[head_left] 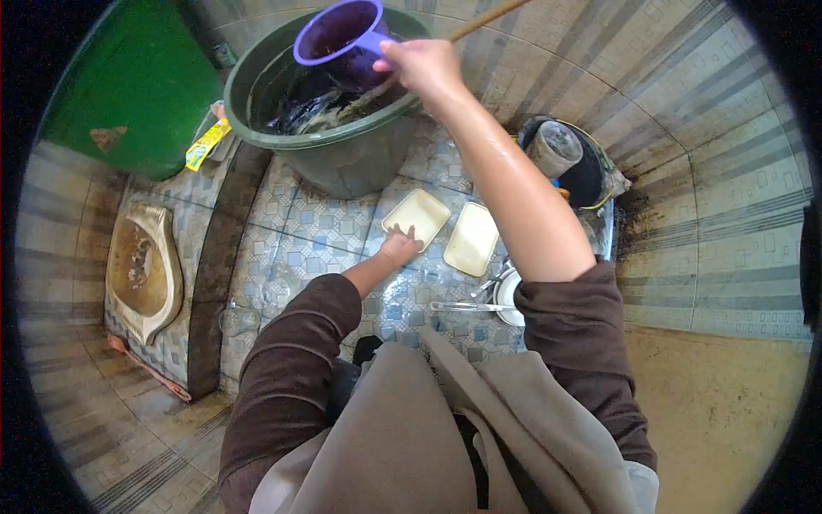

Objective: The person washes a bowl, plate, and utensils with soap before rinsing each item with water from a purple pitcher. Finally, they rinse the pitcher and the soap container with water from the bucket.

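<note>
My right hand point(419, 67) grips the handle of a purple dipper point(336, 34), which is held tilted over a large green tub point(342, 158) with dark water inside. Lower down, my left hand point(402, 246) has its fingers spread on the near edge of a cream rectangular tray point(417, 218) on the tiled floor. A second cream tray point(472, 239) lies just right of it. Below that, metal utensils point(467, 306) lie beside a white dish point(511, 297), partly hidden by my right sleeve.
A squat toilet point(144, 272) is set in a raised tiled ledge on the left, with a yellow packet point(207, 145) near the tub. A black bucket point(587, 176) holding a grey container point(555, 149) stands at right. A glass jar point(239, 321) sits by the ledge.
</note>
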